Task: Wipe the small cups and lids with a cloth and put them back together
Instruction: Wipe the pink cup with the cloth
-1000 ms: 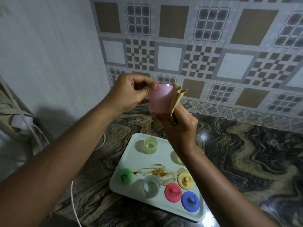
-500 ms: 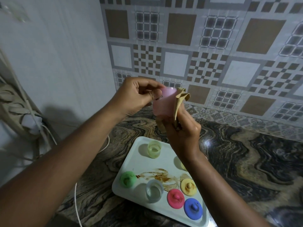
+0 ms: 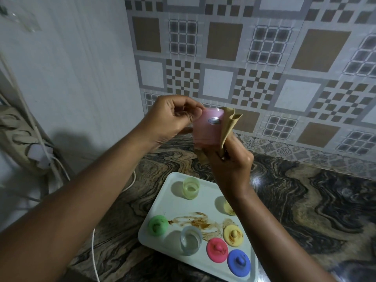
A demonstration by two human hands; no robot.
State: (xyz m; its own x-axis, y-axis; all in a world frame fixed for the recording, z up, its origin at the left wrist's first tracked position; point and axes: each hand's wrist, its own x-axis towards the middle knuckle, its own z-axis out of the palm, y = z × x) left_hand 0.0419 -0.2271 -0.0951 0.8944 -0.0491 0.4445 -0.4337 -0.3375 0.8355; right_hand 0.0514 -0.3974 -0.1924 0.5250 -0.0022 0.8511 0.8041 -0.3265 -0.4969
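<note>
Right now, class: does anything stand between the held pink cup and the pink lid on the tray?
Nothing rests on the pink lid; only the right hand with the cloth is below the pink cup.

- My left hand pinches the pink cup at its rim, above the desk.
- My right hand grips the tan cloth against the cup's side.
- The stained tray below carries a green cup, a clear cup, a green lid, a yellow lid, a pink lid and a blue lid.
</note>
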